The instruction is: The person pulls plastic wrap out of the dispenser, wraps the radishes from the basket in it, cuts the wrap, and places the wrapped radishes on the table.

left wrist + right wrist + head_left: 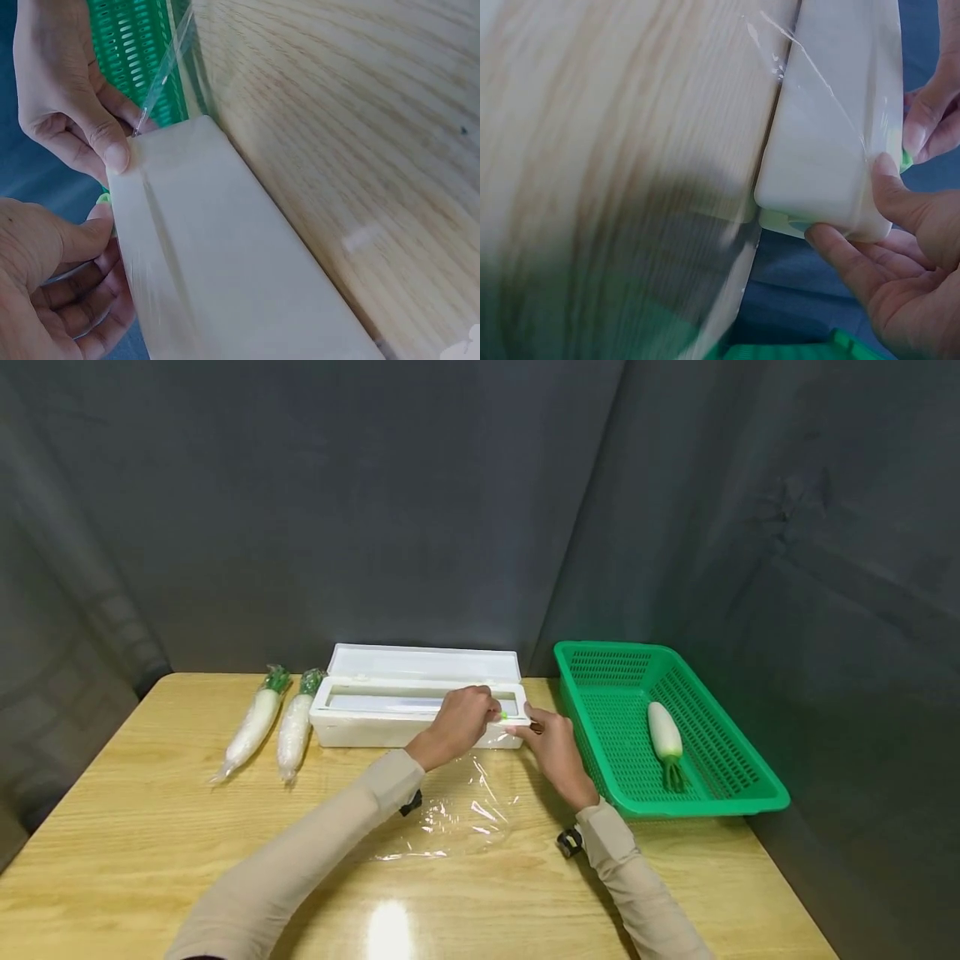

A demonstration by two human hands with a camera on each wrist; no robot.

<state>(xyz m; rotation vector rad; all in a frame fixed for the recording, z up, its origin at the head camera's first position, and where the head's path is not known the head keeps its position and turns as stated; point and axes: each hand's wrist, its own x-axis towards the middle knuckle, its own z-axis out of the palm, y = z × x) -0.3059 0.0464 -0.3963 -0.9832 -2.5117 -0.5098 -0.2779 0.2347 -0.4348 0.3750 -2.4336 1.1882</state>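
Observation:
A white cling film dispenser box (382, 732) lies lengthwise on the table with its lid (423, 663) raised at the back. Clear film (468, 814) drapes from its front edge onto the table. At the right end of that edge, my left hand (461, 718) pinches the small green slider (907, 160) between thumb and finger. My right hand (557, 756) grips the box's right corner, its thumb (116, 156) resting on the front face over the film. Part of the right hand's fingers is hidden behind the box end.
Two film-wrapped white radishes (255, 727) with green tops lie left of the box. To the right stands a green plastic basket (600, 760), holding one white radish (664, 731). Dark curtains (360, 527) hang behind the table (150, 827).

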